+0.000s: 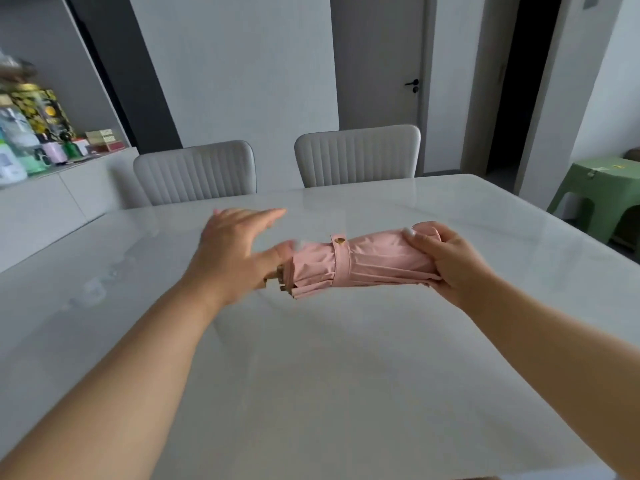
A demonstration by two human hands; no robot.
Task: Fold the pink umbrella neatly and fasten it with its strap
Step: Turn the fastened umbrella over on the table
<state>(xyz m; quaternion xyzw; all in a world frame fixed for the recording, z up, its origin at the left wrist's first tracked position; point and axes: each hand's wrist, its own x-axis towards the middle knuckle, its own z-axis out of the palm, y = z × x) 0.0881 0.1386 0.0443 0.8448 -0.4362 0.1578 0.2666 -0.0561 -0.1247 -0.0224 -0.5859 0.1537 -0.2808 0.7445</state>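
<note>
Table (346,393): white, glossy, marble-look top, filled the foreground. Two pale grey chairs with ribbed backs stood at its far edge, the left chair (195,173) and the right chair (358,155) side by side. Wall (235,64): light grey, with a dark vertical panel (131,64) to its left. Grey door (379,60) with a black lever handle (412,83), closed. Low white sideboard (52,199) at left carried bottles, tins and boxes. Green plastic stool (601,192) at right. Soft, even daylight.
</note>
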